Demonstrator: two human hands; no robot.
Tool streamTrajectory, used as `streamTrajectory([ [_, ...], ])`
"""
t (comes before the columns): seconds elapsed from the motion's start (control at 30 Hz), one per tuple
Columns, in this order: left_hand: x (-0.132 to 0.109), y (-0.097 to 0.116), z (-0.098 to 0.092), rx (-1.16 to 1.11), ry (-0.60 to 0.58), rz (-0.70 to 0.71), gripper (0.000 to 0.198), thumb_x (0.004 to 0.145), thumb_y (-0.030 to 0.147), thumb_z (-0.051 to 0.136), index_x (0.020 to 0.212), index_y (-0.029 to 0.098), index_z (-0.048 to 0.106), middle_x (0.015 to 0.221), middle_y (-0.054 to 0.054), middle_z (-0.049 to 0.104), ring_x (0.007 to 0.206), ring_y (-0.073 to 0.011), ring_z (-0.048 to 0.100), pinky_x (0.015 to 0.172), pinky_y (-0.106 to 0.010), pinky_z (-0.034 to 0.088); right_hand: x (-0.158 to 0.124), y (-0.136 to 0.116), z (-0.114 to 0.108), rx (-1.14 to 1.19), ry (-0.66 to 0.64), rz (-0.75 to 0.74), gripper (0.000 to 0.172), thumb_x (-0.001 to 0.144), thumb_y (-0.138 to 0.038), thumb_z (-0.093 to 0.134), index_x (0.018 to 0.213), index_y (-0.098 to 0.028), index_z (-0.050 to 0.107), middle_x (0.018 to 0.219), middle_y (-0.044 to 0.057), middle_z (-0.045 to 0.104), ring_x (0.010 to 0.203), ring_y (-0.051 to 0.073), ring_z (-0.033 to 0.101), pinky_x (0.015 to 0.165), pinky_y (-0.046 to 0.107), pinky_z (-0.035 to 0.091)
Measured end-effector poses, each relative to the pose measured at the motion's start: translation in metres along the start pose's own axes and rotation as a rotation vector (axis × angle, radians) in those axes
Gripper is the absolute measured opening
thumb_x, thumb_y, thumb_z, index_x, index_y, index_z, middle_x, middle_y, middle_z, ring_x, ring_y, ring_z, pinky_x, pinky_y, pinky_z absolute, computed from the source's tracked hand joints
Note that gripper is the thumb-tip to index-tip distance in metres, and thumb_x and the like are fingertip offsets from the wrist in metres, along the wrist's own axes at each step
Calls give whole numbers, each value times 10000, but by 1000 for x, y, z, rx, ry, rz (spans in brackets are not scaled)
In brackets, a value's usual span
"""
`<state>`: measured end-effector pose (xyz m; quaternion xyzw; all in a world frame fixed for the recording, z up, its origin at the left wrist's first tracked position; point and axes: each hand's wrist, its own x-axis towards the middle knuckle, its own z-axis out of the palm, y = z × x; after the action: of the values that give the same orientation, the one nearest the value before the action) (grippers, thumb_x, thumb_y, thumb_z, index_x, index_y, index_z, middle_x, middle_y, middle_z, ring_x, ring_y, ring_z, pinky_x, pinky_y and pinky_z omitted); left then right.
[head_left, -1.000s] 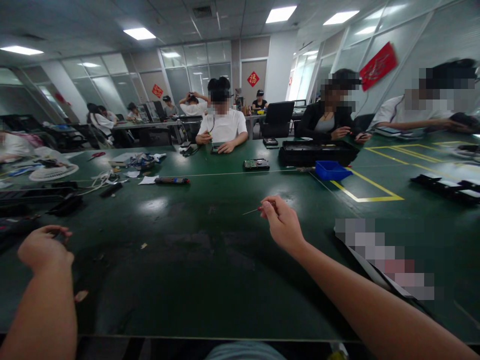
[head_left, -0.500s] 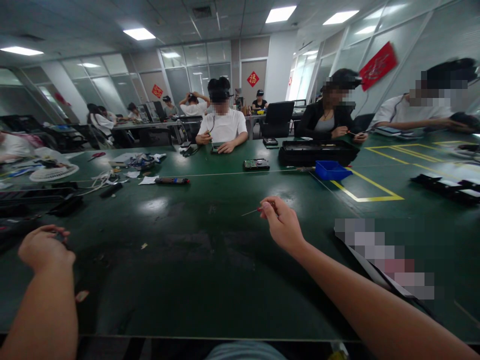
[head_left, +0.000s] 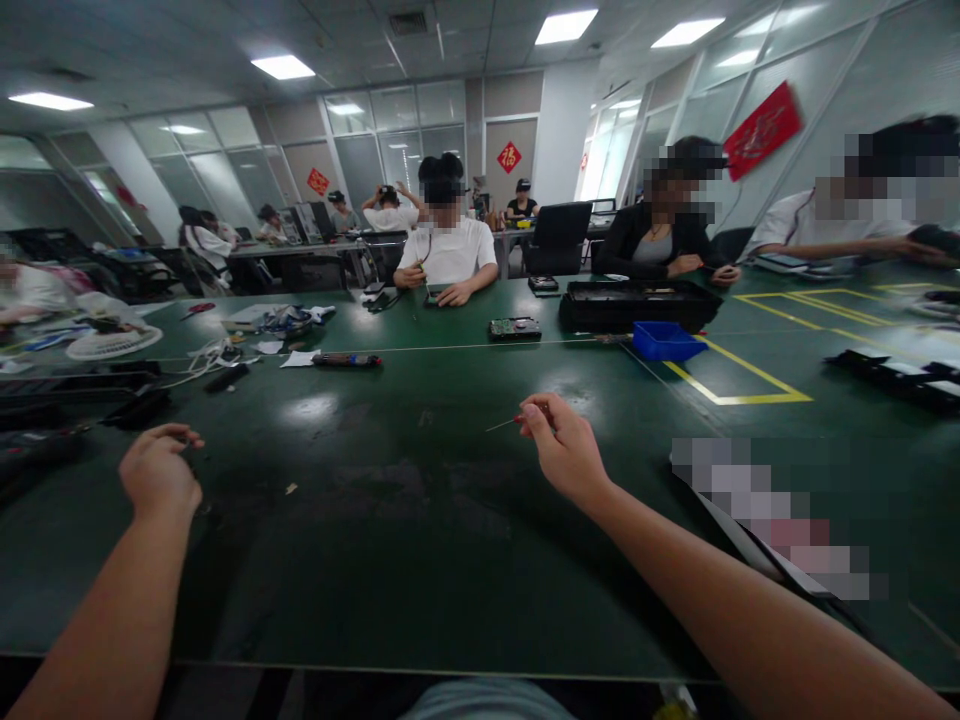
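Note:
My right hand (head_left: 564,450) is closed round the red handle of a thin screwdriver (head_left: 517,419). Its metal shaft points left over the dark green table (head_left: 360,590). At the left, my left hand (head_left: 157,470) hovers over the table with its fingers loosely bent and apart, and I see nothing in it. Close to that hand lie dark plastic parts (head_left: 139,410). A small pale scrap (head_left: 292,489) rests on the tabletop between my hands.
Ahead lie a hard drive (head_left: 514,328), a blue tray (head_left: 666,341), a long black casing (head_left: 637,305) and a dark cylindrical bar (head_left: 346,361). Cables (head_left: 214,355) and a white fan grille (head_left: 112,343) are at left. A blurred-out flat item (head_left: 772,520) lies by my right forearm. Co-workers sit opposite.
My left hand has moved right and slightly up, over the table, and its fingers look a little more spread. My right hand with the screwdriver has stayed almost still.

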<state>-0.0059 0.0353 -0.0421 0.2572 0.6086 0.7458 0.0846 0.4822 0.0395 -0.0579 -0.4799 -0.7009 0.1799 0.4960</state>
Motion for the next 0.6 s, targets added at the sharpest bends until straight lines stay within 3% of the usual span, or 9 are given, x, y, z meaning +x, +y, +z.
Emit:
streamTrajectory([
  [0.07, -17, 5, 15, -116, 13, -85, 168, 556, -31, 468, 632, 112, 511, 567, 13, 498, 544, -108, 482, 534, -189, 396, 0, -1, 0, 1, -10, 5, 224, 994, -373, 447, 951, -213, 597, 760, 22, 684, 708, 178, 664, 666, 301, 462],
  [0.13, -36, 12, 29, -210, -69, -180, 215, 516, -27, 453, 658, 121, 518, 581, 3, 498, 558, -122, 485, 528, -197, 397, 0, -1, 0, 5, -17, 7, 228, 995, -374, 441, 951, -213, 597, 758, 22, 684, 708, 178, 663, 668, 301, 461],
  [0.37, -115, 40, 70, -419, -558, -529, 225, 495, 64, 459, 688, 134, 552, 631, -35, 470, 597, -145, 488, 597, -255, 479, -1, -2, 1, 19, -21, 19, 233, 999, -378, 431, 963, -216, 595, 763, 21, 684, 721, 180, 666, 685, 308, 469],
  [0.6, -201, 64, 116, -411, -1029, -617, 158, 608, 96, 485, 720, 139, 587, 669, -37, 489, 624, -147, 507, 630, -272, 461, -2, 0, 0, 36, -25, 16, 242, 1003, -398, 424, 976, -224, 591, 795, 31, 693, 746, 191, 675, 699, 325, 488],
])
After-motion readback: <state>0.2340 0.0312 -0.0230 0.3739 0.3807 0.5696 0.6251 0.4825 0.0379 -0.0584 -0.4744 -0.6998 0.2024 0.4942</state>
